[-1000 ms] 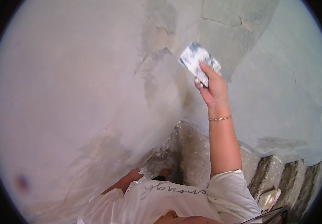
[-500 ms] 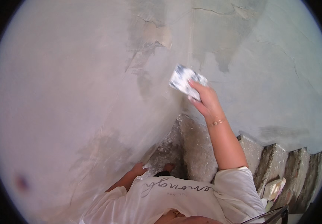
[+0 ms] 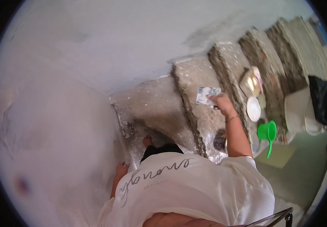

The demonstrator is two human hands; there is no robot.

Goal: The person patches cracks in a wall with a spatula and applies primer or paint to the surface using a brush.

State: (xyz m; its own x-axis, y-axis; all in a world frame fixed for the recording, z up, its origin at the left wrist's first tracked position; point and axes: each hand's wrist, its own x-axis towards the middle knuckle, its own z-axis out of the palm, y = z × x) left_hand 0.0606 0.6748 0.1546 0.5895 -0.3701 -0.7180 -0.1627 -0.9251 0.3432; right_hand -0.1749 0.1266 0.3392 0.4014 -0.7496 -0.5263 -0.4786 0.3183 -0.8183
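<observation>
Plate (image 3: 206,95), thin and rectangular, whitish with grey-blue smears, out in front of the body over a rough concrete step (image 3: 195,75); gripped near one edge by the right hand (image 3: 223,104), fingers (image 3: 217,100) clenched on that edge, thumb across the upper face; cannot tell whether touching the step or held clear of it; thin bracelet (image 3: 231,118) around the right wrist; left hand (image 3: 122,167) low at the left side of the body, near the pale wall (image 3: 57,113); too small and blurred to tell whether released or clenched; beside the right forearm, partly hidden by it, a dark round tin (image 3: 219,142); beyond the forearm, on the steps, a cream-coloured container (image 3: 249,84) with a round white lid (image 3: 253,109) near it; farther right, a green dipper (image 3: 266,131), handle toward the body; past that, a whitish bucket (image 3: 296,108) with a black cloth-like piece (image 3: 320,99) draped against it; a yellowish sheet (image 3: 280,156) below the dipper; bare foot (image 3: 147,141) at the bottom of the stairs, just ahead of a white shirt (image 3: 197,181) with dark script across the front.
</observation>
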